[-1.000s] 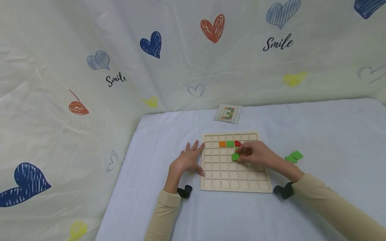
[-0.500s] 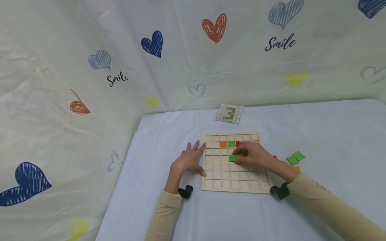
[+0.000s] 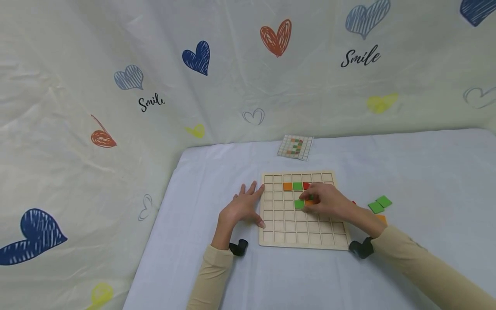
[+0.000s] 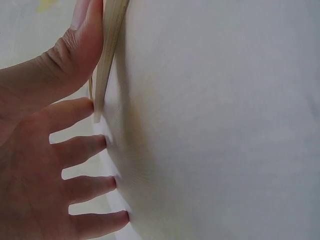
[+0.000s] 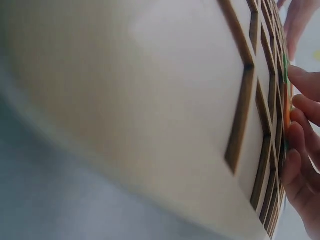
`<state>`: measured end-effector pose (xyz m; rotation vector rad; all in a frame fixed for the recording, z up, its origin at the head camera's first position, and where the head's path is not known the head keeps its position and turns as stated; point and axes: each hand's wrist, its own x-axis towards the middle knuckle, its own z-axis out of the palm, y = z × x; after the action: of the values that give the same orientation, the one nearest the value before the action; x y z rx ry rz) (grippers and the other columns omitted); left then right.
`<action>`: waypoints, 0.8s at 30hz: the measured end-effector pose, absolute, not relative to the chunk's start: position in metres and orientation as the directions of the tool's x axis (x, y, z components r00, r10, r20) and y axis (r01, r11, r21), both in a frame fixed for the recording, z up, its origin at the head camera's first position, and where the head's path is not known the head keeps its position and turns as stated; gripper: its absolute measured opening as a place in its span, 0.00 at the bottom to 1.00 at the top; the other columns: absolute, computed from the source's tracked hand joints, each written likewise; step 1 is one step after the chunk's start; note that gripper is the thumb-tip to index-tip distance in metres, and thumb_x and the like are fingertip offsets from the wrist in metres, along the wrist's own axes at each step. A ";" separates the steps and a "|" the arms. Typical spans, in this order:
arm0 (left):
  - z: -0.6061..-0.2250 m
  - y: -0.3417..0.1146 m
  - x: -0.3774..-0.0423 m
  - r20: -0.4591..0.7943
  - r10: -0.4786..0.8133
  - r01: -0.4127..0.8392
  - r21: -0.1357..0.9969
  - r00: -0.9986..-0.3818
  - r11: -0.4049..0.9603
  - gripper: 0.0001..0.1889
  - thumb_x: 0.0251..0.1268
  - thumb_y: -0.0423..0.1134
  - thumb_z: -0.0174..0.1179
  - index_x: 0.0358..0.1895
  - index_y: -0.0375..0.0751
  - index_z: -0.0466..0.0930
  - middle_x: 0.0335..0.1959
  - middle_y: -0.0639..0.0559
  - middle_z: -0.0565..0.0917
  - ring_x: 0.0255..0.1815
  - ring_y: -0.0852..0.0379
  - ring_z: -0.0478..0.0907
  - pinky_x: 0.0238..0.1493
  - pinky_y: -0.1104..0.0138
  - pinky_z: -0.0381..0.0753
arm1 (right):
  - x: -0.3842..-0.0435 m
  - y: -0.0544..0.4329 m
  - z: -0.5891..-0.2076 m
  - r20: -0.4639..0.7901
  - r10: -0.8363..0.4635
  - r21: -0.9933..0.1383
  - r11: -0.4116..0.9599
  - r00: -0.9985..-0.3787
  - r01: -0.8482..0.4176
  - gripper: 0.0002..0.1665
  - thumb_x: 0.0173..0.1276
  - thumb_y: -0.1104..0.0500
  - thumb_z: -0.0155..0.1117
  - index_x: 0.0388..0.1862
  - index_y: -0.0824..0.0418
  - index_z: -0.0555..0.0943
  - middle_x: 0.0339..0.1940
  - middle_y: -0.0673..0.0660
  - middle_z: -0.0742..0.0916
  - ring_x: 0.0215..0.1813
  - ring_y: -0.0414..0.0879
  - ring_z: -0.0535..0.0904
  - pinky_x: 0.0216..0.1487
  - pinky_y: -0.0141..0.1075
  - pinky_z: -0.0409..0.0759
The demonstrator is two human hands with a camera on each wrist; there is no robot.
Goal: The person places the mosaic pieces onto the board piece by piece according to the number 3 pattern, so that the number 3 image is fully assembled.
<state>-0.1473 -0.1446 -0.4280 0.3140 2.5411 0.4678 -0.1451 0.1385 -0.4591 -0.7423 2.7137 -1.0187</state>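
A wooden grid board [image 3: 279, 226] lies flat on the white-covered table. My left hand [image 3: 243, 207] rests at its left edge, fingers spread; in the left wrist view the thumb [image 4: 75, 55] lies against the board's side and fingertips touch the cloth. Over the middle of the board, my right hand [image 3: 327, 200] has thumb and forefinger at the right corners of a green square tile [image 3: 299, 204], which sits in a cell. An orange tile [image 3: 308, 202] beside it is partly covered by the hand. Higher up, an orange tile [image 3: 287, 186], a green tile [image 3: 297, 186] and a red piece [image 3: 306, 186] form a row.
Behind the board lies a pattern card [image 3: 296, 147]. Right of the board are loose green tiles [image 3: 380, 204] and an orange tile [image 3: 381, 218], with a red bit showing behind the right wrist. Black wrist-worn devices [image 3: 238, 247] show under both wrists. A heart-printed cloth [image 3: 224, 99] hangs behind.
My right hand has brought the green tile slightly left and down into a cell beside the orange tile. Over the last half second it has hardly moved. The left hand stays put.
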 end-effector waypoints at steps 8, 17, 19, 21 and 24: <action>-0.428 -0.143 -0.146 -0.459 0.309 0.126 0.386 -0.833 0.914 0.65 0.43 0.45 0.84 0.85 0.50 0.49 0.86 0.46 0.43 0.86 0.35 0.34 0.81 0.37 0.46 | -0.136 0.153 -0.456 0.113 -0.496 -0.624 0.639 -0.861 -0.450 0.12 0.60 0.63 0.78 0.44 0.60 0.90 0.34 0.47 0.87 0.34 0.37 0.77 0.36 0.31 0.79; -0.428 -0.142 -0.145 -0.455 0.302 0.124 0.380 -0.837 0.917 0.65 0.43 0.45 0.84 0.85 0.52 0.49 0.86 0.46 0.43 0.86 0.35 0.34 0.81 0.38 0.46 | -0.123 0.171 -0.452 0.130 -0.438 -0.614 0.669 -0.890 -0.419 0.10 0.61 0.66 0.75 0.42 0.61 0.89 0.36 0.49 0.89 0.36 0.40 0.80 0.37 0.32 0.82; -0.429 -0.142 -0.145 -0.456 0.304 0.127 0.378 -0.836 0.917 0.65 0.43 0.45 0.84 0.85 0.52 0.49 0.86 0.46 0.43 0.86 0.35 0.35 0.81 0.38 0.46 | -0.121 0.176 -0.452 0.151 -0.436 -0.606 0.668 -0.887 -0.432 0.09 0.61 0.67 0.75 0.41 0.61 0.89 0.35 0.49 0.89 0.34 0.39 0.79 0.35 0.31 0.81; -0.428 -0.142 -0.145 -0.456 0.306 0.130 0.377 -0.836 0.917 0.65 0.43 0.45 0.84 0.85 0.51 0.49 0.86 0.46 0.43 0.86 0.35 0.35 0.81 0.38 0.47 | -0.118 0.181 -0.452 0.160 -0.431 -0.602 0.670 -0.888 -0.434 0.09 0.60 0.68 0.75 0.40 0.61 0.89 0.34 0.49 0.88 0.33 0.37 0.78 0.33 0.30 0.80; -0.428 -0.142 -0.144 -0.455 0.310 0.136 0.374 -0.835 0.917 0.65 0.43 0.45 0.84 0.85 0.50 0.49 0.86 0.45 0.43 0.86 0.35 0.35 0.81 0.37 0.48 | -0.114 0.190 -0.453 0.163 -0.417 -0.602 0.677 -0.894 -0.424 0.11 0.59 0.69 0.75 0.41 0.61 0.90 0.34 0.47 0.87 0.32 0.35 0.76 0.32 0.29 0.79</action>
<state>-0.1444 -0.1418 -0.4281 0.3200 2.5532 0.4482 -0.1142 0.1899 -0.4527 -0.7243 2.8873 -1.0412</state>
